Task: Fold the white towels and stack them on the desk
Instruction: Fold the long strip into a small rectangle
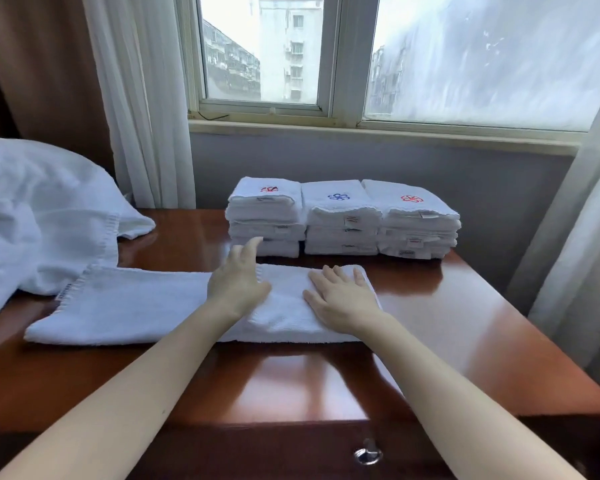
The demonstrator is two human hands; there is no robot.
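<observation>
A white towel (125, 306), folded into a long strip, lies across the brown desk (309, 386). Its right end is doubled over. My right hand (340, 296) presses flat on that doubled end with straight fingers. My left hand (238, 282) hovers or rests at the fold's left edge, fingers loosely spread and lifted; it holds nothing. Behind them stand three stacks of folded white towels: a left stack (265, 216), a middle stack (340, 220) and a right stack (416, 223), each topped by an embroidered flower mark.
A heap of unfolded white towels (39, 216) fills the desk's left side. The window sill (378, 131) and wall run behind the stacks, with curtains (136, 98) at both sides. A drawer with a metal lock (368, 453) is at the desk's front.
</observation>
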